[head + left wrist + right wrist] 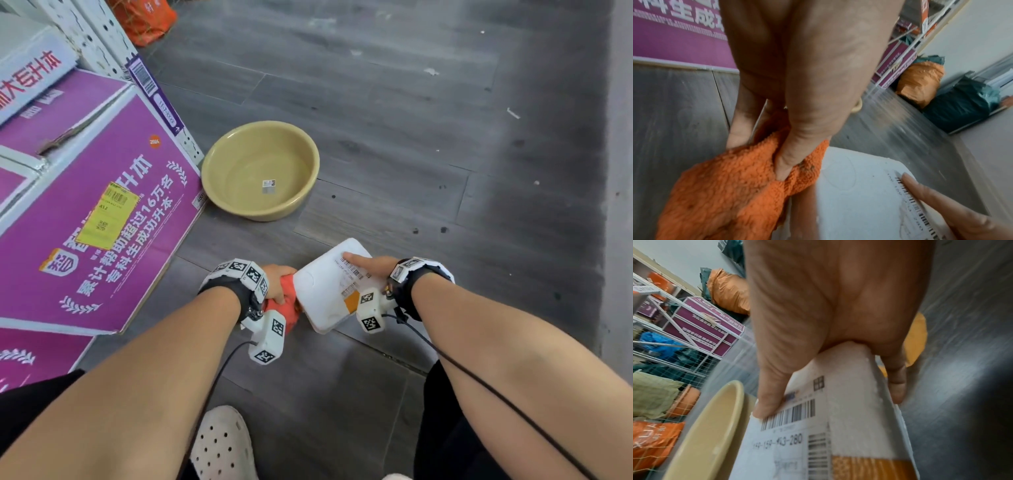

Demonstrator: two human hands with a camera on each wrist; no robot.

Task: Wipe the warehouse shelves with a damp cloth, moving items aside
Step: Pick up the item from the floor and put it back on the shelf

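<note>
Left hand (275, 279) gripped a bunched orange terry cloth (731, 186) against the white foam box (329, 291); right hand (370, 265) clamped its far edge, thumb on top. Best to wipe away from that clamp, keeping the box steady

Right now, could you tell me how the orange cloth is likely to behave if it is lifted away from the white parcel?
The orange cloth will probably hang limp: it already bunches and folds in the left hand. Its thick looped pile suggests it won't slip from the grip. If damp, it may feel heavy for its size. The white parcel, gripped by the right hand, looks stiffer.
</note>
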